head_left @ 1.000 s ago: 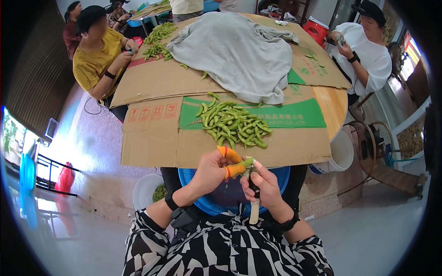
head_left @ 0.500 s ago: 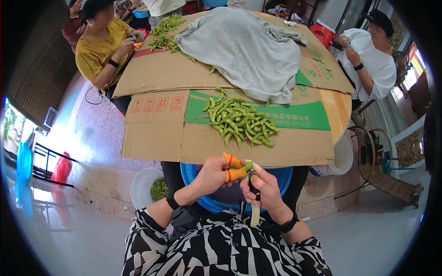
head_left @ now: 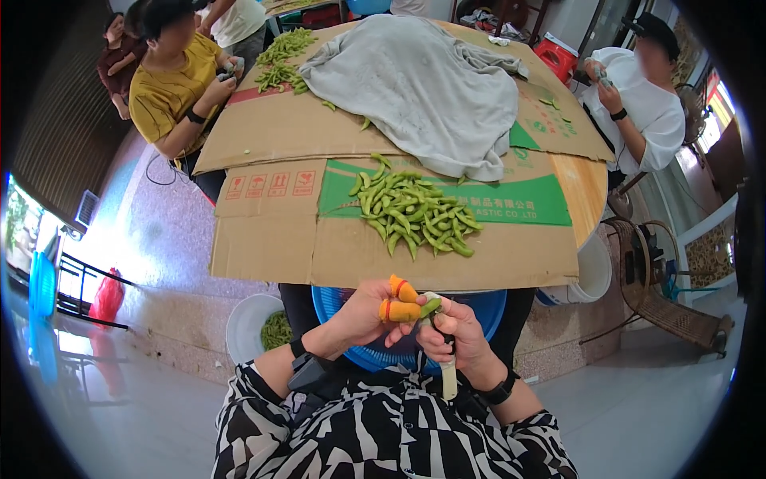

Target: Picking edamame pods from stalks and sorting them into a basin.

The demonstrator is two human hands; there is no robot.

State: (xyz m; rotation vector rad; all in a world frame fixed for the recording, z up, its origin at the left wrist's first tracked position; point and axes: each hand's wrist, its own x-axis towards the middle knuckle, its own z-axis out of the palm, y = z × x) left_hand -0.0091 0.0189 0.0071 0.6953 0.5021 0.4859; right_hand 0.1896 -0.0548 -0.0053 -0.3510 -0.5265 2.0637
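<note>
My left hand (head_left: pixel 359 313) wears orange finger covers (head_left: pixel 397 311) on two fingertips. One covered finger is raised, and the other presses the end of a green soybean pod (head_left: pixel 430 306). The pod's far end meets the fingertips of my right hand (head_left: pixel 467 331), where something pale covers a finger. Wrapped in that right hand is a small tool (head_left: pixel 449 380) with a dark upper part and a cream lower end pointing down; its working end is hidden by my fingers. Just beyond both hands, a heap of soybean pods (head_left: pixel 411 209) lies on the cardboard (head_left: pixel 271 249).
A grey cloth (head_left: pixel 415 88) covers a mound mid-table. Below my hands is a blue basin (head_left: pixel 327 303). A white bucket (head_left: pixel 249 327) holding green pieces stands at left, another white bucket (head_left: pixel 594 271) at right. Co-workers sit at both sides; a wicker chair (head_left: pixel 678 311) stands right.
My left hand has shifted slightly left and down, with one covered finger lifting off the pod. The pod and tool moved down a little. At the far left, people in the background have shifted.
</note>
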